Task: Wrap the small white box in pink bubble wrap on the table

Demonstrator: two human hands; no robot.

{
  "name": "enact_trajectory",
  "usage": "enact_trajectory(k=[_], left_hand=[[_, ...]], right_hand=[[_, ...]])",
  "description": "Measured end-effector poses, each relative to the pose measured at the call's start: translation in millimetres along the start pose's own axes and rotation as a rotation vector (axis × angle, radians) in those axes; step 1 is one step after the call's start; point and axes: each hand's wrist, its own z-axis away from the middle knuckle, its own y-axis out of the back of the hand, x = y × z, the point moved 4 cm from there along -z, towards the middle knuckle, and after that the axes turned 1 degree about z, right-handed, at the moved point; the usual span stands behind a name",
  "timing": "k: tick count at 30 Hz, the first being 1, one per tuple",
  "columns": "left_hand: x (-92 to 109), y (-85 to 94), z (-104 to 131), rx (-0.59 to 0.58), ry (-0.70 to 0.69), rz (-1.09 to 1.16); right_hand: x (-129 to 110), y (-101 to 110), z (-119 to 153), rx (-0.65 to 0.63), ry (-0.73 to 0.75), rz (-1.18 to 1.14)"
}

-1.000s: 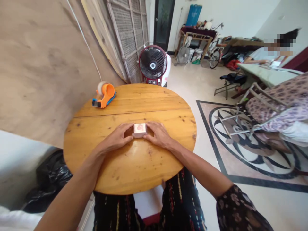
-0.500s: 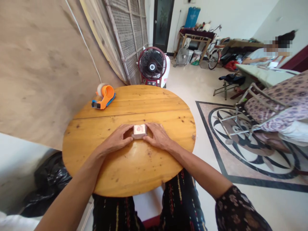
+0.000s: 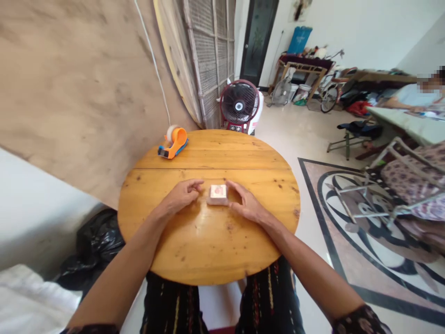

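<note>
A small box, pale on top with a reddish print, rests on the round wooden table. To its left, my left hand is apart from the box, with its fingers loosely bent and nothing in them. My right hand lies at the box's right side, thumb and fingers spread, the fingertips at or very near its edge. An orange tape dispenser with a clear roll stands at the table's far left edge.
Beyond the table stands a fan. A wooden board leans along the left, with black plastic bags below. A metal-framed chair and a seated person are on the right.
My left hand has let go of the box and drawn away to the left. My right hand remains beside it. The whole view has shifted, so things appear further right.
</note>
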Motion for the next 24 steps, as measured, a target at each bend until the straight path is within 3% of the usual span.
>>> enact_trajectory(k=[3,10,19,24], left_hand=[[0,-6.4,3,-0.149,0.055,0.03],[5,-18.0,4,-0.25,-0.01,0.028],[14,-22.4,3,-0.151,-0.221,-0.149],[19,-21.9,5,-0.168,-0.243,-0.146]], right_hand=[[4,3,0,0.036,-0.01,-0.001],[-1,2,-6,0.065,0.07,0.155],[0,-2,-7,0.058,0.13,0.214],[-1,-3,-7,0.07,0.135,0.216]])
